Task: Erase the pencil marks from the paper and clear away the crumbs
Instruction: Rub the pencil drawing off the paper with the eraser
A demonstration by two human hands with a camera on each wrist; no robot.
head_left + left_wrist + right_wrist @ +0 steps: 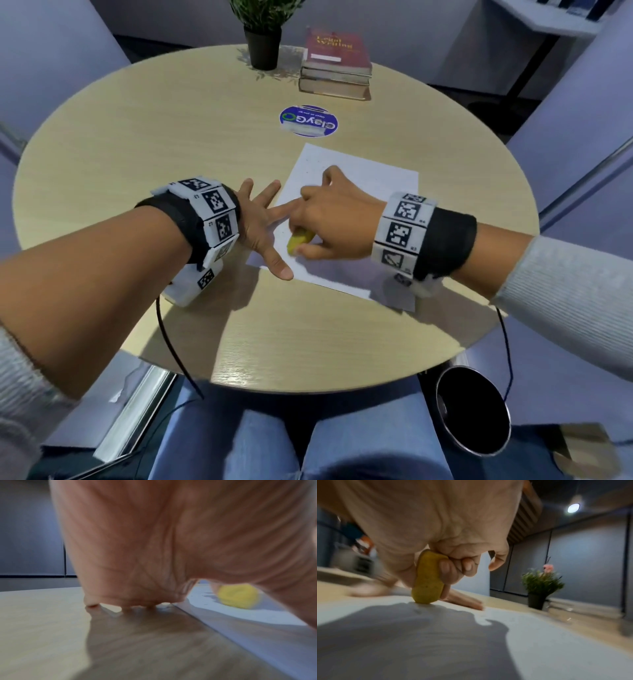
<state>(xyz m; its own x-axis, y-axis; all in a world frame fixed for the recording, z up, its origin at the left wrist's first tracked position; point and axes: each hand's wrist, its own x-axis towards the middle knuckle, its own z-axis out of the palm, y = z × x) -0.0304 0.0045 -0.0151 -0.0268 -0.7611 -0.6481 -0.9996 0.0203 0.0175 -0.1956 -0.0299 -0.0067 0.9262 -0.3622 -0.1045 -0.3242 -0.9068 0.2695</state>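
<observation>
Both hands work at the near-left corner of the white sheet of paper (359, 192): the left hand (260, 226) lies flat with fingers spread, pinning the sheet's left edge to the round pale wooden table (137, 144), while the right hand (329, 219) pinches a stubby yellow eraser (299, 241) standing nearly upright, tip on the paper just right of the left thumb. Unrubbed paper stretches away to the far right.
</observation>
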